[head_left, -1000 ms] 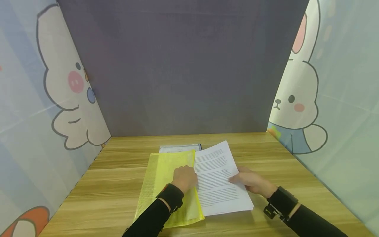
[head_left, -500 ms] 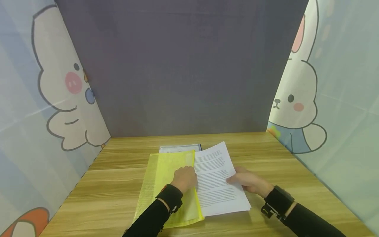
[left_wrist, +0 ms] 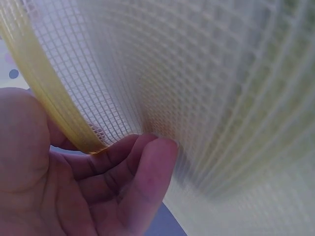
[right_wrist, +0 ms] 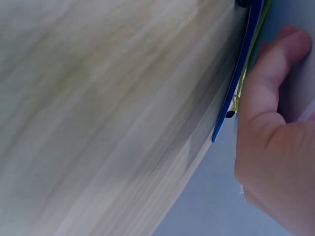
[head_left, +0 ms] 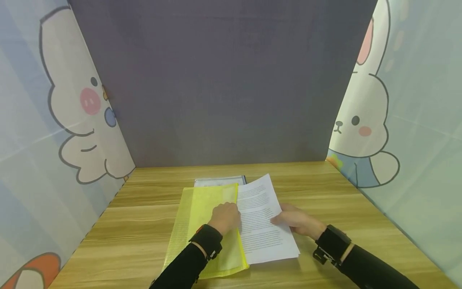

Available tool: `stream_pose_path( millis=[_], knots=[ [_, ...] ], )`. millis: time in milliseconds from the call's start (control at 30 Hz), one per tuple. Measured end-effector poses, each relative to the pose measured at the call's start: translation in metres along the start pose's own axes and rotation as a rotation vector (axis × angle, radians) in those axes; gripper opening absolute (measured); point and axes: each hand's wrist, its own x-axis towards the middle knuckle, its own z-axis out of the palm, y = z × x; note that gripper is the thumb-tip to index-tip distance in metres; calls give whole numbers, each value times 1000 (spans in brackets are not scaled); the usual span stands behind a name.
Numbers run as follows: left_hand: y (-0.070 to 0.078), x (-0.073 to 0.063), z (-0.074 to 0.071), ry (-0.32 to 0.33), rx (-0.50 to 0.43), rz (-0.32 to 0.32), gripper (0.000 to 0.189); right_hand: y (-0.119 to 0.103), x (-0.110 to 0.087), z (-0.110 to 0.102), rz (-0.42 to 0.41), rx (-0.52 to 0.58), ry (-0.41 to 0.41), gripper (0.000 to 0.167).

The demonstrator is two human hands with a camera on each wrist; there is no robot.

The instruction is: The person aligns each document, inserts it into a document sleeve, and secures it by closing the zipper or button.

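A yellow mesh zip pouch [head_left: 202,233] lies on the wooden table, its right side lifted. My left hand [head_left: 225,218] grips that edge; in the left wrist view its fingers [left_wrist: 152,172] curl against the mesh beside the yellow edge band [left_wrist: 54,93]. My right hand [head_left: 297,220] pinches the right side of a stack of printed paper sheets [head_left: 263,233], thumb on top. The left part of the stack is hidden behind the pouch's edge. In the right wrist view, the right hand [right_wrist: 275,128] bends round the white sheets [right_wrist: 300,88].
Behind the yellow pouch, and partly covered by it, a clear pouch with a dark blue edge [head_left: 220,182] lies on the table [head_left: 144,216]. Its blue edge strip [right_wrist: 231,93] shows in the right wrist view. A grey panel [head_left: 223,88] and printed cloth walls [head_left: 418,112] enclose the table.
My right hand has moved a little left with the sheets, and less of the stack shows beside the pouch. My left hand has stayed at the pouch's edge.
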Motion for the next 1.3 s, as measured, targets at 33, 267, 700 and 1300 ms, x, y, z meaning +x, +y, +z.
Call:
stream_pose_path(
  millis=[33, 267, 700, 1300],
  knots=[
    [0, 0, 0, 2, 3, 2, 45, 0, 1, 1, -1, 1, -2, 57],
    [-1, 0, 1, -3, 16, 6, 41, -1, 8, 7, -5, 8, -19, 58],
    [-1, -1, 0, 5, 11, 0, 41, -1, 15, 6, 30, -26, -4, 47],
    [0, 2, 2, -5, 28, -41, 34, -9, 10, -13, 75, -112, 87, 19]
  ],
)
